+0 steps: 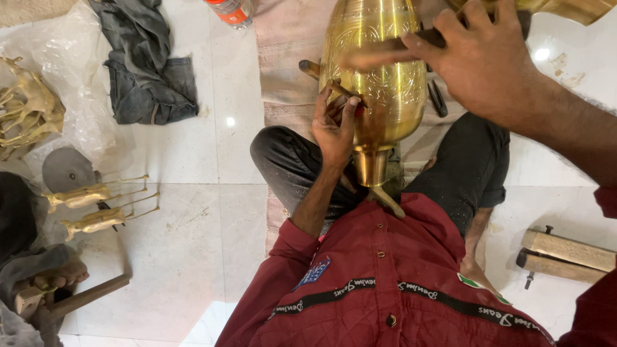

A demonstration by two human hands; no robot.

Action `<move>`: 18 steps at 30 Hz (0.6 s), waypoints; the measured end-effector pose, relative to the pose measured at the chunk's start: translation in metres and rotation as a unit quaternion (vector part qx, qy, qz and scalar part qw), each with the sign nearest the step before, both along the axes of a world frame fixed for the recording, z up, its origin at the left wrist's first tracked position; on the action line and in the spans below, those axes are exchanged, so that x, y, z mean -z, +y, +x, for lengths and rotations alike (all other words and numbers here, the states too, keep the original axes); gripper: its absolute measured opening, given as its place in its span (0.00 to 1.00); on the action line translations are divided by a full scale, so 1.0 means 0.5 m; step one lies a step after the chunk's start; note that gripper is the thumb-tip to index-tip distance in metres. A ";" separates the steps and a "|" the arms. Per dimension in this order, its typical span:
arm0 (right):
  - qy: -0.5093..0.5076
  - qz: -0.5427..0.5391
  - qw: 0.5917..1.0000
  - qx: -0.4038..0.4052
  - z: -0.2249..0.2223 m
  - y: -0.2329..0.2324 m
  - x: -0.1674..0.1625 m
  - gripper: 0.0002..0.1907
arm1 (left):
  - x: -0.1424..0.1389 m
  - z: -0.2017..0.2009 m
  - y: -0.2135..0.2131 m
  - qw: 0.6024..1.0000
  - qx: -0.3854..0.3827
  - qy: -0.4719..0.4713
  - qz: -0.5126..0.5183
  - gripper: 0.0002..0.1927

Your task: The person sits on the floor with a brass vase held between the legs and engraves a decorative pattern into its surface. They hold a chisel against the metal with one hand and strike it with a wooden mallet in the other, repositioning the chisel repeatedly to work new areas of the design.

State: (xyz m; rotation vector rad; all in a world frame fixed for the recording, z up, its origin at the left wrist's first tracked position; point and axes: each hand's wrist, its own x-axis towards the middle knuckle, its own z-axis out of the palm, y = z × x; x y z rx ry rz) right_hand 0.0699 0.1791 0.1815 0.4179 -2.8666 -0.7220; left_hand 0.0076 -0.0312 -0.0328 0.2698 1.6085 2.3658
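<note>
Brass vase (379,83) lies tipped across the person's lap, engraved side up. Left hand (334,125) has its fingers pinched around a small chisel (331,82) set against the metal. Right hand (482,61) grips a dark hammer handle (392,48) above it. Brass deer figures (96,205) sit on the floor.

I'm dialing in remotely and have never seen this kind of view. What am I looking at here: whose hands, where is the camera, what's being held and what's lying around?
One camera, worn on the person's head, looks down at their lap as they sit on a pale tiled floor. No machine is involved, only bare hands. The left hand holds a thin chisel-like tool against an engraved brass vase lying across the legs. The right hand grips a dark handle above the vase. On the floor lie small brass animal figures, a grey cloth, clear plastic sheeting and wooden-handled tools. Another person's foot shows at the lower left.
</note>
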 end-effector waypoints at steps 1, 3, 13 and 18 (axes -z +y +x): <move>0.007 0.009 1.000 -0.009 -0.003 -0.001 -0.001 0.30 | 0.000 0.001 0.002 1.000 -0.004 0.000 0.009 0.28; 0.059 -0.028 0.997 -0.030 -0.015 -0.006 -0.006 0.26 | 0.000 0.002 0.004 1.000 -0.008 0.001 0.019 0.28; 0.022 -0.199 0.979 -0.031 -0.042 -0.041 -0.075 0.35 | -0.014 -0.011 -0.004 0.999 0.027 0.031 -0.018 0.26; 0.035 -0.151 0.987 -0.040 -0.030 -0.025 -0.056 0.31 | -0.022 -0.027 -0.003 0.998 0.048 0.012 -0.044 0.27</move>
